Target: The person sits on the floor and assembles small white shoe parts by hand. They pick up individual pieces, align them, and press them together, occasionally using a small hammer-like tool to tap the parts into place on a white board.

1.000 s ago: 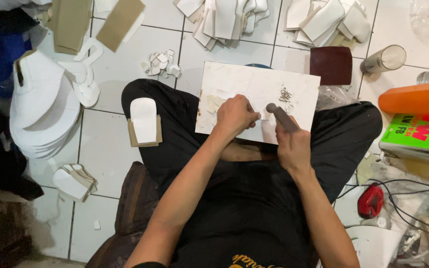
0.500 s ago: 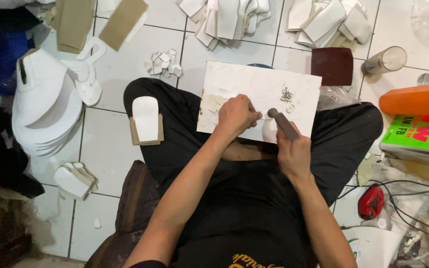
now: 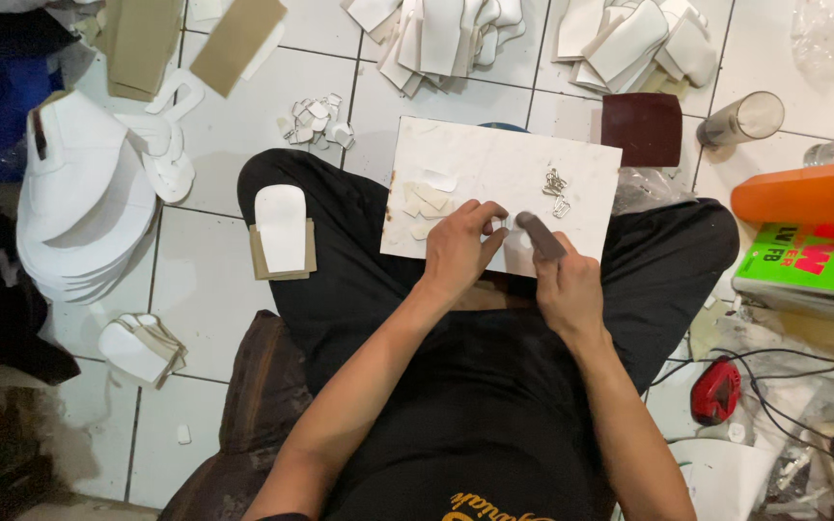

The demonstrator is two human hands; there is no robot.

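Item one: white board (image 3: 494, 164) on my lap. My left hand (image 3: 456, 253) presses fingertips down on a small white piece (image 3: 502, 226) at the board's near edge. My right hand (image 3: 564, 285), fist closed, grips a dark tool (image 3: 539, 234), its tip just right of that piece. Metal clips (image 3: 556, 185) lie toward the board's far right. Cream scraps (image 3: 425, 201) lie toward the board's left.

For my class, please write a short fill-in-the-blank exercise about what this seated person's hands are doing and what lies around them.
1. The white board rests on the person's ____.
2. The right hand grips a dark ____-shaped tool.
3. The left hand presses down on the ____.
4. The bottle lying at the right is ____ in colour.

Missing words: lap; rod; board; orange
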